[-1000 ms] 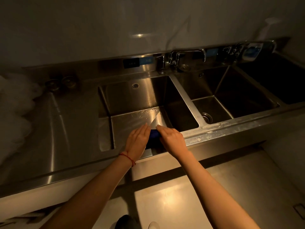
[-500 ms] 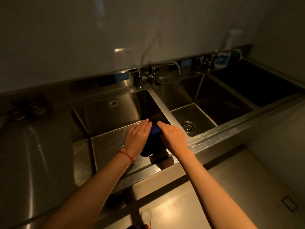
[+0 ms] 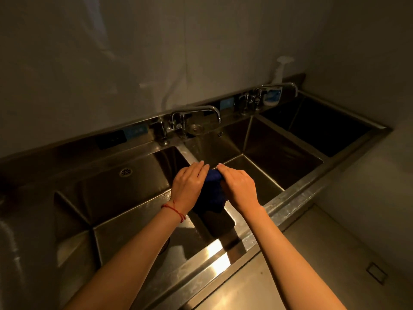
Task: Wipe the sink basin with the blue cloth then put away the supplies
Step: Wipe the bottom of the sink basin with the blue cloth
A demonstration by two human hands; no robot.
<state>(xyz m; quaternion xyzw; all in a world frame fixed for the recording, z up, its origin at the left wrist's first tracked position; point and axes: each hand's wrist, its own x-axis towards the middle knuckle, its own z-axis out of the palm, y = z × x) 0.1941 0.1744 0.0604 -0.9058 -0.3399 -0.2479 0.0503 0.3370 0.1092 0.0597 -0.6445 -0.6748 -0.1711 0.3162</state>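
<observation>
The blue cloth (image 3: 212, 193) hangs bunched between my two hands, above the divider between the left sink basin (image 3: 134, 198) and the middle basin (image 3: 268, 157). My left hand (image 3: 188, 185), with a red string at the wrist, grips the cloth's left side. On its right side my right hand (image 3: 240, 186) grips it. The cloth's lower end dangles over the left basin's right corner. How the fingers lie under the cloth is hidden.
A steel counter holds three basins in a row; the third basin (image 3: 324, 121) is at the far right. One tap (image 3: 196, 113) stands behind the divider, a second tap (image 3: 274, 88) farther right. A drainboard (image 3: 29, 231) lies at the left. The steel front rim (image 3: 223, 267) runs below my arms.
Both hands have lifted with the cloth and shifted right, from low in the left basin to above the divider. My view has turned right, away from the drainboard.
</observation>
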